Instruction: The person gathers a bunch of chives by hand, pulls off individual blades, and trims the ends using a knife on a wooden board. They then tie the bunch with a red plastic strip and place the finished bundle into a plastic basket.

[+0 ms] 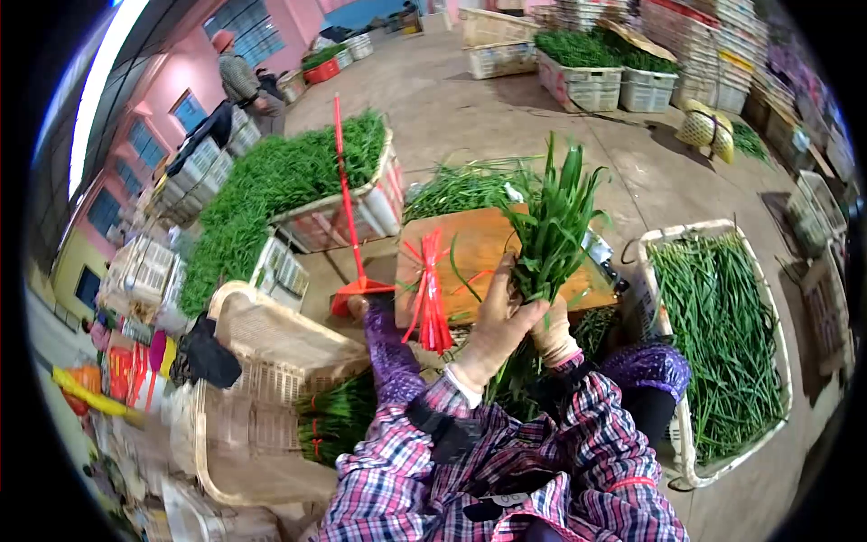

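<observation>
Stems of chive bunch, out of sight inside left hand.

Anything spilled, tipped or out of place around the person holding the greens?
Mildly: loose greens lie on the bare floor beyond the wooden board, outside any crate. The pale basket at left appears tipped on its side. Left hand and right hand grip the bunch upright.

a: what colours around the board?
b: the board itself is orange-brown. my bunch of leaves above it is bright green, the ties on its left edge red.
a: and your sleeves?
b: plaid, pink, navy and white; right of the board, a white crate of green.
</observation>
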Tool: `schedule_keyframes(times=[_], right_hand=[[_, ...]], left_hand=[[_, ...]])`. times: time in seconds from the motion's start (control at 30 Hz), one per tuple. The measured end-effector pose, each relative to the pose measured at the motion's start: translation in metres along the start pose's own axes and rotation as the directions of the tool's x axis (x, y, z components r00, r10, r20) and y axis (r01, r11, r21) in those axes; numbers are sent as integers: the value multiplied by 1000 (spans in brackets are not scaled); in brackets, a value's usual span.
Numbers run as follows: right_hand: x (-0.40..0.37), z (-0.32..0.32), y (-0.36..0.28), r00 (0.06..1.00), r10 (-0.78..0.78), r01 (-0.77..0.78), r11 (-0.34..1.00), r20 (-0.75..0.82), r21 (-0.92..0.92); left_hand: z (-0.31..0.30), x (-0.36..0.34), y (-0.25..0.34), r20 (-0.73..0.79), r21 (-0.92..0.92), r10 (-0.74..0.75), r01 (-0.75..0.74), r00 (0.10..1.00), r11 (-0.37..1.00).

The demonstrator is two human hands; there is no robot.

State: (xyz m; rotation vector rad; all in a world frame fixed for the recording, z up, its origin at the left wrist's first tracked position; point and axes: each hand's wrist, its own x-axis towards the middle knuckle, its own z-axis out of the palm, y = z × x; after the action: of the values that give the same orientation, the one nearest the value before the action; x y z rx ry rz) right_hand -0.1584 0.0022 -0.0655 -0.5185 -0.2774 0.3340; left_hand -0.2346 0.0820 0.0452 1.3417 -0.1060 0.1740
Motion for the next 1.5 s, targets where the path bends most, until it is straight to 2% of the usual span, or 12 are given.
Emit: schedule_keyframes(times=[0.07, 0.23, 0.37, 0.47, 0.6, 0.67, 0.8, 0.87, 0.93, 0.97, 1.2, 1.5], right_hand=[[-4, 10, -23, 992, -115, 113, 715, 43, -690], [-9, -4, -53, 967, 227, -252, 902, -112, -350], [-3, -10, -60, 979, 192, -201, 884, -65, -422], [-3, -1, -69, 949, 311, -304, 871, -47, -386], [1, 0, -67, 915, 403, -372, 832, -12, -412], [-1, 10, -76, 833, 554, -519, 783, 5, -344], [5, 8, -64, 727, 679, -591, 692, 97, -414], [7, 18, -72, 838, 522, -368, 755, 157, -543], [5, 25, -69, 914, 330, -175, 846, 237, -503], [11, 15, -65, 763, 566, -405, 796, 313, -450], [-29, -38, -89, 920, 198, -357, 779, -339, -516], [-102, 7, -122, 966, 105, -228, 772, -235, -594]], left_hand=[[-10, 0, 5, 52, 150, 91, -98, 994, 984], [-66, 11, 12, 23, 463, 70, -72, 997, 883], [-81, 35, 2, 171, 591, 9, -110, 985, 799], [-72, 53, -18, 391, 754, 98, -380, 915, 536], [-88, 92, -60, 427, 734, -369, -79, 826, 674], [-55, 99, -33, 462, 290, -432, 329, 774, 899], [-5, 96, 27, 470, 65, -342, 354, 814, 933], [-20, 98, 18, 515, 31, -414, 467, 750, 884], [-33, 93, 7, 395, 46, -402, 419, 826, 907], [-36, 86, 14, 342, -32, -412, 448, 845, 893], [-83, 53, 51, -89, -413, -287, 227, 954, 882], [-141, -4, 65, -265, -515, -108, -46, 958, 856]])
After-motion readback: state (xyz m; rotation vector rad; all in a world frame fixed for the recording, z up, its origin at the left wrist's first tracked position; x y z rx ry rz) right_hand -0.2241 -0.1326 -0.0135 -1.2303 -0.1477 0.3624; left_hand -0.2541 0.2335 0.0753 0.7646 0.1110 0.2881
